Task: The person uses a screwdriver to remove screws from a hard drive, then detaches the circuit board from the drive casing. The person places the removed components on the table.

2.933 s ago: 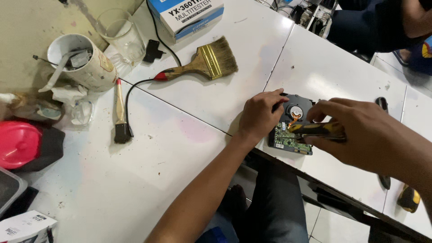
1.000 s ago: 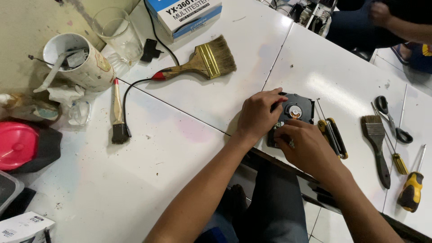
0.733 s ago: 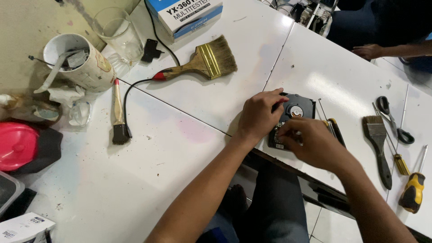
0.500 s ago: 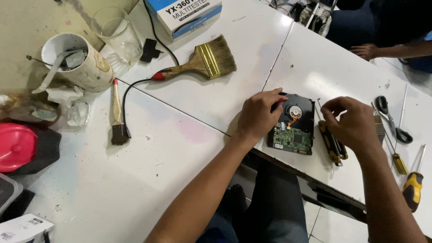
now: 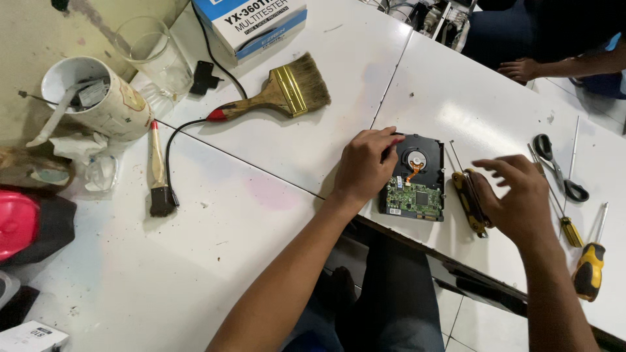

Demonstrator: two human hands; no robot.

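Observation:
A hard disk drive [image 5: 417, 179] lies on the white table [image 5: 261, 215] with its green circuit board facing up. My left hand [image 5: 365, 166] rests on the drive's left edge, fingers curled over its top corner. My right hand [image 5: 518, 199] hovers just right of the drive with fingers spread and nothing in it. Beneath its fingers lies a yellow-and-black screwdriver [image 5: 471, 202], close to the drive's right side.
Scissors [image 5: 554, 166] and two more screwdrivers [image 5: 587, 261] lie at the right. A wide paintbrush [image 5: 280, 98], a small brush [image 5: 158, 173], a glass [image 5: 150, 58], a paper cup [image 5: 98, 104] and a blue-white box [image 5: 251, 23] stand behind. Another person's hand [image 5: 521, 68] rests at the far right.
My right hand has drawn back from the drive to the right and opened. The yellow-and-black screwdriver it held earlier now lies on the table. The left hand has stayed on the drive.

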